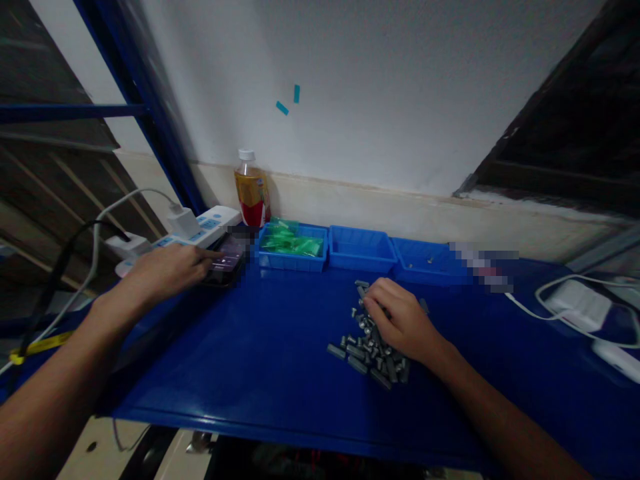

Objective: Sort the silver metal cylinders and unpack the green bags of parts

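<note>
On the left, my left hand point(179, 268) reaches to a phone point(227, 263) that lies face up; the extended index finger touches its lit screen and the other fingers curl under. My right hand point(403, 317) rests over a loose pile of small metal parts point(373, 350), with its fingers bent inward. Whatever those fingertips hold, if anything, is hidden. Short grey bars or sleeves and shiny screw-like pieces make up the pile, part of it covered by the hand.
Behind stand a blue bin of green packets point(294, 247), an empty-looking blue bin point(361, 250) and a third blue bin point(425, 260) with a few small bits. A drink bottle point(253, 193), power strip point(210, 223), white cables and a charger point(580, 303) surround the blue table point(240, 360).
</note>
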Demonstrator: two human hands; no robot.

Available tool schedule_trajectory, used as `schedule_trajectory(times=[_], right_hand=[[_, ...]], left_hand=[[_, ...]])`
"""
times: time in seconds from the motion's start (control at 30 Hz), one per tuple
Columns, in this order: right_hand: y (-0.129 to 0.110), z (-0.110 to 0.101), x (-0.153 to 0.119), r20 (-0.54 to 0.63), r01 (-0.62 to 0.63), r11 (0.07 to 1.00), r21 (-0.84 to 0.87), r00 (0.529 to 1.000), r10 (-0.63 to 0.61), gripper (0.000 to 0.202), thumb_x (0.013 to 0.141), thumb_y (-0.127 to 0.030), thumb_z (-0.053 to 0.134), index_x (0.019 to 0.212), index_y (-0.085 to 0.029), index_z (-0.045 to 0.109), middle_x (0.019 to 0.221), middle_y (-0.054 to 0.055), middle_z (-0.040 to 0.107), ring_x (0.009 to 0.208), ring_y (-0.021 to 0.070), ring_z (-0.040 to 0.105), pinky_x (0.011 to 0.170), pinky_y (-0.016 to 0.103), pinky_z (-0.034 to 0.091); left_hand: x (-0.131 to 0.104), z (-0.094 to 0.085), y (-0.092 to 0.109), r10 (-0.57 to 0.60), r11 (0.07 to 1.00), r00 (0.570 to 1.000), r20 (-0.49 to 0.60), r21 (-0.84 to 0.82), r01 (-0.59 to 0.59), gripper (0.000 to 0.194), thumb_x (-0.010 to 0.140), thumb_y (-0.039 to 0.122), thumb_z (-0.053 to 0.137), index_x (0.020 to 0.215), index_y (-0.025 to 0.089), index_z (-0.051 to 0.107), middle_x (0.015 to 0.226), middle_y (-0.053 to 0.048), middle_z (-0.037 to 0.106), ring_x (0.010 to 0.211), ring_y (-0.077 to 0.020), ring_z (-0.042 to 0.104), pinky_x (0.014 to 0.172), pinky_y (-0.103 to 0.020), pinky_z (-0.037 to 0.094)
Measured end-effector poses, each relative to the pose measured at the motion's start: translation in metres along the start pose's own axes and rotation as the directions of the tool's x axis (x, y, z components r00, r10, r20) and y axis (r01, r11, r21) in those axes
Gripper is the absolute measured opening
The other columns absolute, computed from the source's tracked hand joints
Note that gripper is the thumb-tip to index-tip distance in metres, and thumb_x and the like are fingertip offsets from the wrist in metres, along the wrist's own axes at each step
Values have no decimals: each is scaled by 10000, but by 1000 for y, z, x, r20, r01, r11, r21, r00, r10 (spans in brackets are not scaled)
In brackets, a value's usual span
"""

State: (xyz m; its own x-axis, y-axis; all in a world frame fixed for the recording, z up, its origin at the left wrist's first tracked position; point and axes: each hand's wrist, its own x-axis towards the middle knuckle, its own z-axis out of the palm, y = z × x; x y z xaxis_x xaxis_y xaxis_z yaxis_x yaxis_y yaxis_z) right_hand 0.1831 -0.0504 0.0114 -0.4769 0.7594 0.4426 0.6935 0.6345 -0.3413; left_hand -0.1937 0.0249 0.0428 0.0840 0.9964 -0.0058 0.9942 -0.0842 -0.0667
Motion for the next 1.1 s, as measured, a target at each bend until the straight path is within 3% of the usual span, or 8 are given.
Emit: schedule_trajectory(times=[0.07,0.13,0.27,0.4,0.47,0.6,0.8,1.1], right_hand=[[0,1,0,4,-3,1000,7,1000,3,256,939,-223,363,712,-185,475,709,42,504,708,165,475,654,299,356],[-1,3,0,-3,-17,1000,23,1000,17,261,940,-223,365,701,-185,464,706,37,498,705,161,469,650,296,348],[-3,6,1,-34,-89,993,77,995,92,281,940,-239,373,676,-186,453,691,22,480,696,154,467,649,290,335],[-5,8,0,-94,-168,966,199,977,190,310,937,-249,365,642,-187,435,662,4,456,639,136,458,600,274,313],[-5,9,1,-127,-193,946,261,964,232,325,936,-267,367,625,-190,424,634,-7,442,613,132,448,578,267,305],[-3,12,1,-171,-244,907,342,933,316,347,936,-318,354,627,-192,452,617,-11,454,612,136,455,596,263,324],[-2,21,1,-129,-281,884,373,928,349,370,940,-345,333,625,-191,450,611,-11,489,603,136,478,587,262,331],[-10,23,-3,-181,-179,961,211,959,218,221,936,-283,380,762,-196,483,676,-2,516,641,142,500,613,265,356]], left_hand=[[-10,-4,21,63,997,998,-16,54,-62,436,899,282,306,1215,215,599,986,-131,692,841,-298,657,720,-409,490],[-23,-6,54,282,959,956,-78,-14,-284,420,899,271,332,1251,204,552,1059,-117,674,895,-274,652,781,-405,486],[-45,-3,132,584,746,765,-271,-192,-638,334,939,338,327,1147,202,552,1040,-63,667,905,-196,642,788,-328,499],[-50,-1,186,689,548,593,-417,-236,-802,292,917,366,415,1092,160,524,958,-67,647,874,-185,619,732,-299,508],[-46,2,198,680,483,553,-482,-273,-832,238,910,314,436,1056,146,519,943,-68,635,876,-174,607,745,-290,506],[-37,12,204,604,437,556,-571,-346,-830,146,888,241,473,1002,158,512,931,-56,620,858,-154,596,765,-282,501],[-30,24,199,521,433,611,-596,-433,-791,118,889,256,495,960,167,528,867,-29,624,785,-134,595,722,-260,487],[-26,23,197,475,424,709,-521,-571,-703,143,890,258,443,826,160,525,746,-2,584,671,-112,536,616,-222,411]])
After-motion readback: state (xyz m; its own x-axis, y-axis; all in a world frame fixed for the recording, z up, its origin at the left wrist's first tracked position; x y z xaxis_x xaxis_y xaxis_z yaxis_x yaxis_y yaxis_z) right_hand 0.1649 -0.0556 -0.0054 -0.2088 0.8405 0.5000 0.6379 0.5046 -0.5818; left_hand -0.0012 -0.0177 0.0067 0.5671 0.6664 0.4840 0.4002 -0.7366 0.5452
